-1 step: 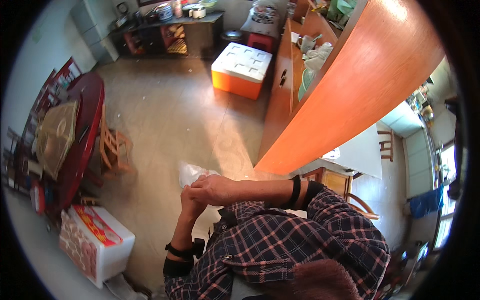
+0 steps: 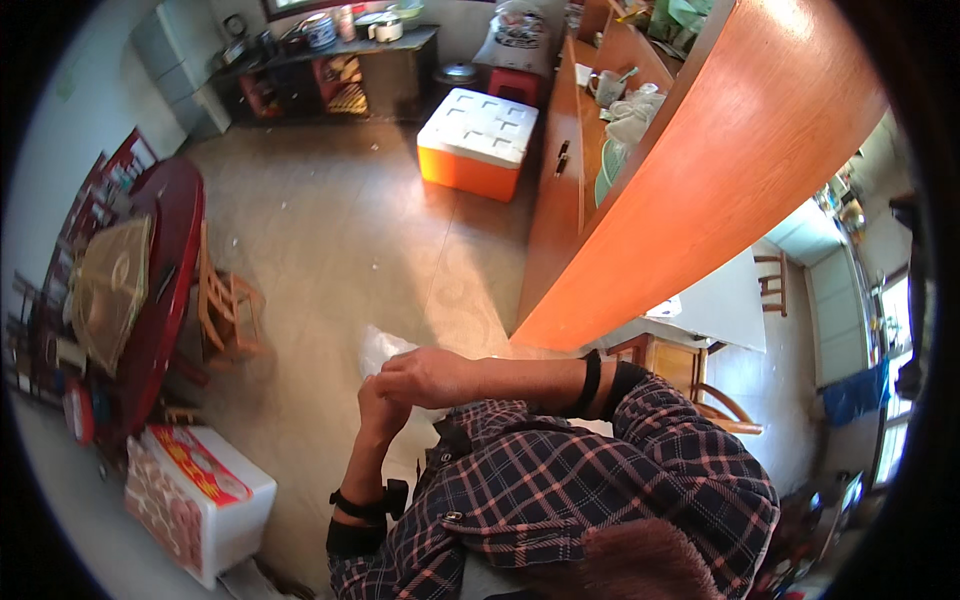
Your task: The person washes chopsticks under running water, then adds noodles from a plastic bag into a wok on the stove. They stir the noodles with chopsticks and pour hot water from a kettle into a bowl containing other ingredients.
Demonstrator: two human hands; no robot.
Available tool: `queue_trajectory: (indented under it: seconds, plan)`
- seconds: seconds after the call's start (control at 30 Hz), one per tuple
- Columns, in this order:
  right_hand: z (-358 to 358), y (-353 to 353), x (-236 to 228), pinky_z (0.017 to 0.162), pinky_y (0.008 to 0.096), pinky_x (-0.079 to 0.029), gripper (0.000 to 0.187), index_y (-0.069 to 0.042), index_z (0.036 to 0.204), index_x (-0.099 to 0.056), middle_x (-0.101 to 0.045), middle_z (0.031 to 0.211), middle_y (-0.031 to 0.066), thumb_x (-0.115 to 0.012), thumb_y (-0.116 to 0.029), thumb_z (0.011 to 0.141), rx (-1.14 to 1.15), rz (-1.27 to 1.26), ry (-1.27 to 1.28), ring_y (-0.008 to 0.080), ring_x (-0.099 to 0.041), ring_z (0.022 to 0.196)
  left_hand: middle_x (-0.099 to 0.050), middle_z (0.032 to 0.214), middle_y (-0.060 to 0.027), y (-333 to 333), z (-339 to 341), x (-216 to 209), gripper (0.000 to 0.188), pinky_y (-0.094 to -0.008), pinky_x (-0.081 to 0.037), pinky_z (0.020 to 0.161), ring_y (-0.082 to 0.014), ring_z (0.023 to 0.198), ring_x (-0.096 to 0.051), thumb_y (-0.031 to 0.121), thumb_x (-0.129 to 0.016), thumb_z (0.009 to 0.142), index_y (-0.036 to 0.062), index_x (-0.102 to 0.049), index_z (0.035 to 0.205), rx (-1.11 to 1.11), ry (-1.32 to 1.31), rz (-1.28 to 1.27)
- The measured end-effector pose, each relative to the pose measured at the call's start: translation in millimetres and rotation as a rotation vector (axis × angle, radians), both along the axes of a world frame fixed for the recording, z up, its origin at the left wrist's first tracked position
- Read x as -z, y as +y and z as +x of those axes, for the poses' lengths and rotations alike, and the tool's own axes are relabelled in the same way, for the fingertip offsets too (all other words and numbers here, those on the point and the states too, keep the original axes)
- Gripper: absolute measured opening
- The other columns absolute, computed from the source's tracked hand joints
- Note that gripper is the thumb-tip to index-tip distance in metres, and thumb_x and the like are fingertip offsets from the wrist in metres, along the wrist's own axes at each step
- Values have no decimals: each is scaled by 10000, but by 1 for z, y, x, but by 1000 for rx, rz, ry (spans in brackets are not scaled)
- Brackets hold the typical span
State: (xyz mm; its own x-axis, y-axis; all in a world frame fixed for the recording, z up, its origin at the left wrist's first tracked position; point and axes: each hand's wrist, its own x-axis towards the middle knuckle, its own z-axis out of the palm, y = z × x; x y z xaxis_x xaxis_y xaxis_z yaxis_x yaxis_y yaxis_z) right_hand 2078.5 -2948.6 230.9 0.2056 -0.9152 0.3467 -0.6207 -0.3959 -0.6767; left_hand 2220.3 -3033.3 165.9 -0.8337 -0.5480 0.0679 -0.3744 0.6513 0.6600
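A crumpled, whitish see-through plastic bag (image 2: 382, 348) sticks out beyond my two hands, over the floor. My right hand (image 2: 422, 378) comes across from the right, fingers bent and closed at the bag's gathered part. Pressed up against it from below, my left hand (image 2: 380, 408) is also closed, its fingertips largely covered by the right hand. What the bag contains, if anything, I cannot make out. Both wrists wear black bands.
An orange cooler box (image 2: 478, 143) with a white lid stands ahead. To the right rises a tall orange-brown wooden cabinet (image 2: 690, 190). At left are a dark red round table (image 2: 178, 240), a wooden chair (image 2: 228, 305) and a white foam box (image 2: 235, 500).
The room has shifted slightly in view. My right hand's fingers have curled down a little over the left hand, and the bag remains at the hands.
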Motion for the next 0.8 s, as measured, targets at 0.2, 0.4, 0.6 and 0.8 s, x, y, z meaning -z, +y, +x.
queue_trajectory:
  seconds: [0.2,0.4,0.6,0.8]
  plan:
    - [-92,-76,7,678,359,-509,287,-46,1092,-553,-582,1009,122,-598,-34,809,157,-26,-229,274,-617,757,-640,766,-175,-106,-61,-29,369,-408,-463,620,-358,704,-619,269,-363,986,33,-610,844,29,-58,282]
    - [-126,-168,32,622,350,-498,202,-20,967,-553,-572,902,113,-643,-80,797,289,-22,-389,247,-612,713,-634,760,-157,-204,-120,-46,459,-373,-459,658,-267,722,-612,320,-318,1001,-30,-591,886,176,-76,370]
    - [-171,-242,35,590,385,-470,186,-24,881,-539,-594,792,142,-646,-155,802,456,38,-371,314,-603,692,-634,731,-164,-292,-185,-61,453,-367,-464,640,-270,687,-612,305,-325,1003,-37,-599,887,337,-118,345]
    - [-217,-303,46,630,434,-473,200,-15,852,-511,-611,751,187,-597,-193,820,678,158,-157,378,-603,708,-570,576,-114,-362,-255,-45,494,-339,-431,488,-195,501,-561,332,-316,1010,-23,-576,786,462,-131,318]
